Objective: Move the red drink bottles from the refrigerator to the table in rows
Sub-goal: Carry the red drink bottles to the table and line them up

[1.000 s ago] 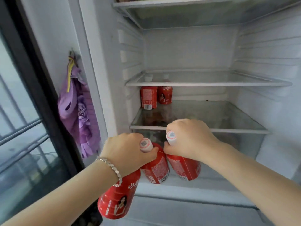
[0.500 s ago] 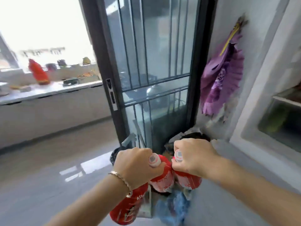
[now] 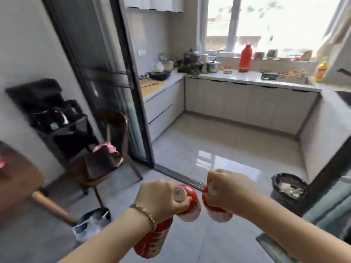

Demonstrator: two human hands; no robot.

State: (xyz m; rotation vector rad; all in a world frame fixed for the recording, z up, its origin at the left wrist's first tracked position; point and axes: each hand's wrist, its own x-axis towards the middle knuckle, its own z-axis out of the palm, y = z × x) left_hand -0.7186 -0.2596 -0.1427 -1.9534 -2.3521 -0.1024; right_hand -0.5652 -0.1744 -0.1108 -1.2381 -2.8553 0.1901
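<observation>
Red drink bottles (image 3: 190, 205) hang necks-up from left hand (image 3: 161, 198), right hand (image 3: 228, 190).

Just one view here, a head-worn wide-angle camera, looking forward and down across a tiled floor (image 3: 218, 149) toward a kitchen counter (image 3: 250, 80) and bright window (image 3: 275, 21) at upper right. Both forearms enter from the bottom edge, close to the lens. Edges bend and blur, so the far left is probably a table corner (image 3: 17, 179).
</observation>
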